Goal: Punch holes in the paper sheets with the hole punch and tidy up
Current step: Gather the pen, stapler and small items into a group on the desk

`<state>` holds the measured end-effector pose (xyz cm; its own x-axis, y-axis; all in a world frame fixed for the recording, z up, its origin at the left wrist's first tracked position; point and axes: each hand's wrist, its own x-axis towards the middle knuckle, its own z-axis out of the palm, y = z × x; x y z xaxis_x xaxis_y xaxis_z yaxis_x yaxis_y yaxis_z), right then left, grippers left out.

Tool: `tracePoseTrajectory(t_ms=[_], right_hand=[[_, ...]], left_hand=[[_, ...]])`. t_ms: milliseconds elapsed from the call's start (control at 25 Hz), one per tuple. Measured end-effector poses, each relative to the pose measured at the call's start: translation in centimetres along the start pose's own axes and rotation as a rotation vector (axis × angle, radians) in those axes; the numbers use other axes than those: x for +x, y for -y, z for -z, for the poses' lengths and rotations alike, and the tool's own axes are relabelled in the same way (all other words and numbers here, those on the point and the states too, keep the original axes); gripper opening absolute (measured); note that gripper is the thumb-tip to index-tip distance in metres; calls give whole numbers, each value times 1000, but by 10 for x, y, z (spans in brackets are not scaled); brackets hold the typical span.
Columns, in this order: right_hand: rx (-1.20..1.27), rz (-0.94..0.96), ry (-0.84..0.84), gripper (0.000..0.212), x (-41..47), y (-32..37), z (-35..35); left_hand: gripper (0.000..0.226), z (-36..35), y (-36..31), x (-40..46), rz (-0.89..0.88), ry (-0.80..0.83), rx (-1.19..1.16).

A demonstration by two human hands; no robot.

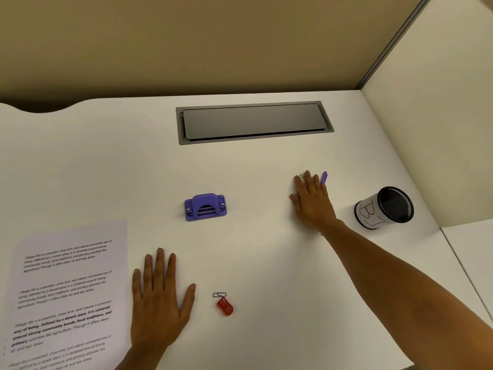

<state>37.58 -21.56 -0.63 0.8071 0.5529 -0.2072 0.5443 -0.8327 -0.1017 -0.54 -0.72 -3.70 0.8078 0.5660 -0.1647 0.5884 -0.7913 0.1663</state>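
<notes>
A purple hole punch (205, 206) stands near the middle of the white desk (253, 249). Printed paper sheets (66, 292) lie at the near left. My left hand (160, 297) rests flat, palm down, just right of the sheets, fingers apart and holding nothing. My right hand (312, 201) lies flat farther back on the right, covering small paper clips that show at its fingertips (301, 177). A small purple piece (324, 177) pokes out past its fingers.
A black mesh cup with a white label (384, 208) stands at the right. A grey paper clip (219, 294) and a red plastic piece (225, 306) lie near the front. A grey cable hatch (253, 121) sits at the back. Partition walls close the back and right.
</notes>
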Motion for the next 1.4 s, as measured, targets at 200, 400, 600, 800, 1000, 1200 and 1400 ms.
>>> tracePoseTrajectory(t_ms=[200, 400, 600, 800, 1000, 1200, 1400], right_hand=[[91, 7, -213, 57, -24, 16, 16], [164, 602, -196, 60, -142, 99, -25], [15, 893, 45, 72, -234, 156, -83], [-46, 784, 58, 83, -214, 145, -80], [-54, 740, 65, 85, -167, 112, -63], [-93, 590, 17, 82, -105, 75, -40], [-100, 374, -2, 82, -54, 46, -23]], left_hand=[[86, -1, 1, 1, -7, 3, -4], [85, 0, 1, 1, 0, 12, 6], [85, 2, 0, 0, -4, 15, 0], [84, 3, -1, 0, 2, 30, 8], [84, 3, 1, 1, -2, 31, -9], [84, 4, -1, 0, -1, 27, -20], [84, 9, -3, 0, 3, 35, -26]])
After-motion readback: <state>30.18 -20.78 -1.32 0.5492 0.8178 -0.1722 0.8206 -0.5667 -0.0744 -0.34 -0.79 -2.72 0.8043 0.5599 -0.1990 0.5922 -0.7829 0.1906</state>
